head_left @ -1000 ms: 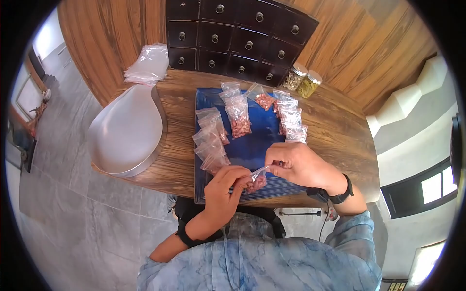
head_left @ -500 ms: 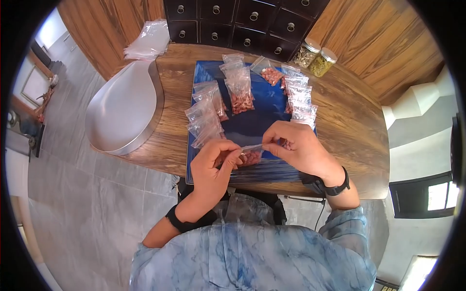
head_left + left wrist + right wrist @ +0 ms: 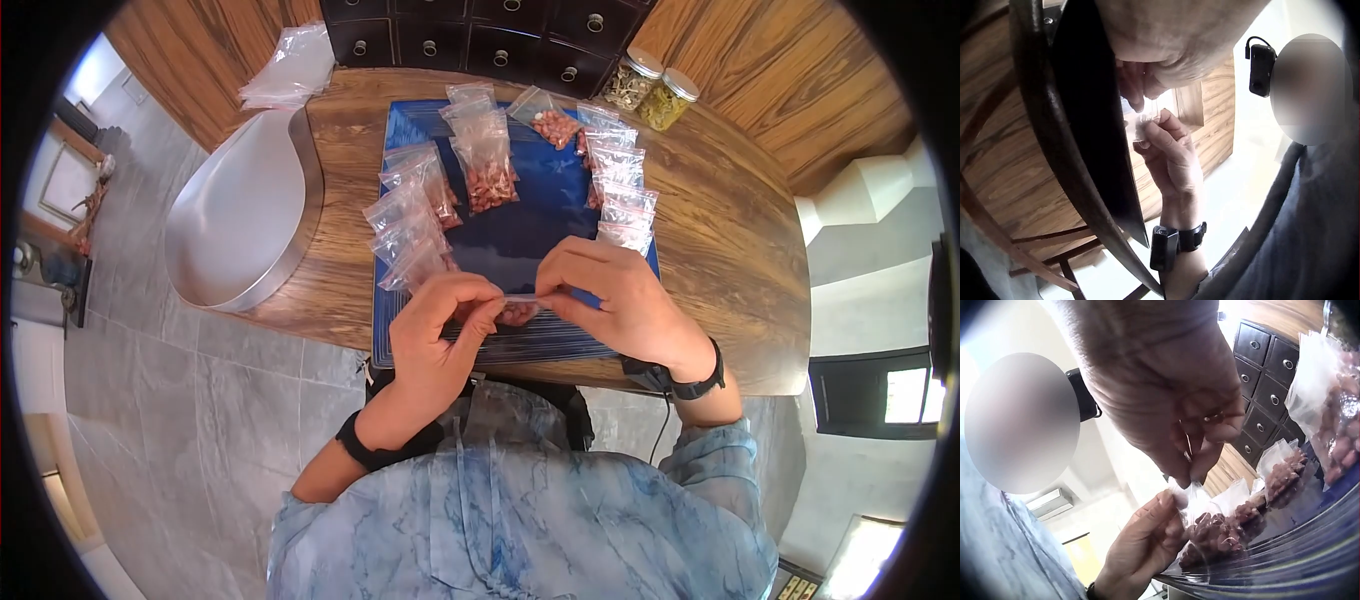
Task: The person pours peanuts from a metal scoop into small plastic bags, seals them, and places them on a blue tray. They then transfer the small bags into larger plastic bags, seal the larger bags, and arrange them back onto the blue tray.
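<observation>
Over the front part of a blue tray (image 3: 550, 345), a clear zip bag (image 3: 519, 313) of reddish nuts or beans is held by its top edge. The left hand (image 3: 432, 330) pinches the left end of that edge between thumb and fingers; the right hand (image 3: 618, 302) pinches the right end. In the right wrist view the bag's reddish contents (image 3: 1213, 537) hang below the fingers. More filled bags lie on the tray: an overlapping row (image 3: 405, 220) on the left, a stack (image 3: 488, 170) at the middle back, one bag (image 3: 553, 125) beside it, and a row (image 3: 618, 185) on the right.
A drop-shaped metal tray (image 3: 240, 215) stands left on the wooden table (image 3: 720, 240). Behind it lie empty clear bags (image 3: 292, 68). A dark chest of small drawers (image 3: 470, 45) stands at the back, with two lidded jars (image 3: 664, 100) to its right.
The bag's top edge, bunched a second ago, is now stretched straight between both hands. The head view has shifted, so the tray and table appear higher in the picture.
</observation>
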Demonstrator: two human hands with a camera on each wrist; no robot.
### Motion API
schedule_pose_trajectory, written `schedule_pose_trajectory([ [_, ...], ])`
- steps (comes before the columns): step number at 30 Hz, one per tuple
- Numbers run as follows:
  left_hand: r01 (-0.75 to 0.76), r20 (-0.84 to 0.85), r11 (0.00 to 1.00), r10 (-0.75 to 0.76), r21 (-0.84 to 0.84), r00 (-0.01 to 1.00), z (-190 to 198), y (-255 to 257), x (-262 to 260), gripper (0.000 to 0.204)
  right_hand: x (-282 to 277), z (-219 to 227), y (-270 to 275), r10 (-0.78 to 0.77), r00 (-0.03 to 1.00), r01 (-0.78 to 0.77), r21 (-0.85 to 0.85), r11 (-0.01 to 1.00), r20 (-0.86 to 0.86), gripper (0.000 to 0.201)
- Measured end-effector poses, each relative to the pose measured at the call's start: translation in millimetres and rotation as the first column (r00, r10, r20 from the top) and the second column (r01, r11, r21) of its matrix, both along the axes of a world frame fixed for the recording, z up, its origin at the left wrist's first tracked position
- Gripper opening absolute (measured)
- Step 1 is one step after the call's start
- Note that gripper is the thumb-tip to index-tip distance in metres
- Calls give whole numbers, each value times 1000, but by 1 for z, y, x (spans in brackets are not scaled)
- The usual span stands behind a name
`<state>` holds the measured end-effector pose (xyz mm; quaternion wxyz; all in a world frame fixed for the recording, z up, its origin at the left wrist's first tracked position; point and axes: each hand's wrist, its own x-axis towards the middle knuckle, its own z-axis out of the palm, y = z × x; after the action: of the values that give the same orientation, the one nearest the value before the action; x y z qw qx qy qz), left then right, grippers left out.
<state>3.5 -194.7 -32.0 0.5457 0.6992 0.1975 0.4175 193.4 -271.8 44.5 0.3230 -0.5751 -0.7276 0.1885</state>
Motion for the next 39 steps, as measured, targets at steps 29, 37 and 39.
schedule_pose_trajectory([
  [29, 6, -86, 995, 3, 99, 996, 13, -2, -1, 11, -9, -9, 7, 41, 999, -42, 123, 992, 11, 18],
  [37, -2, -82, 985, 17, 175, 996, 12, -3, 0, 9, -9, -6, 6, 85, 996, -88, 120, 989, 31, 17],
  [39, -13, -72, 984, 26, 178, 997, 13, -4, 1, 8, -8, -7, 7, 93, 995, -95, 119, 988, 20, 17],
])
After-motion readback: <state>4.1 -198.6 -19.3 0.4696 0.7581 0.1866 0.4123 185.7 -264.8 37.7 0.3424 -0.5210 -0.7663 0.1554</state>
